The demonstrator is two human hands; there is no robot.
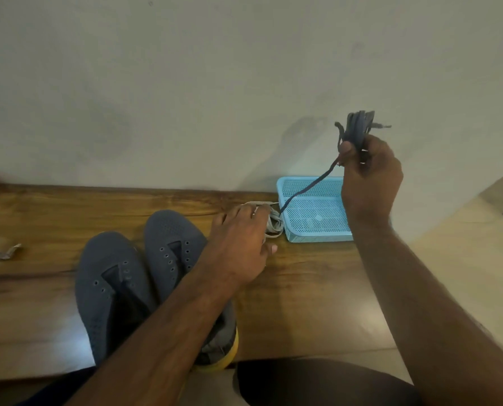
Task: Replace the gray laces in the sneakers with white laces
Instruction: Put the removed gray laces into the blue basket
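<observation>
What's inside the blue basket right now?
The blue basket looks mostly bare mesh, with a faint pale patch on its floor that I can't identify. The right hand and forearm cover its right end. A gray lace tail hangs across it from that hand.

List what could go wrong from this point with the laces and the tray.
1. The gray lace bundle in the right hand trails a loose tail down to the blue tray's near-left corner; lifting further might snag it there or tug the tray.
2. The left hand rests on the pale laces right beside that tail, so the two sets may tangle.
3. The bundle looks loosely gathered and could unravel.
</observation>
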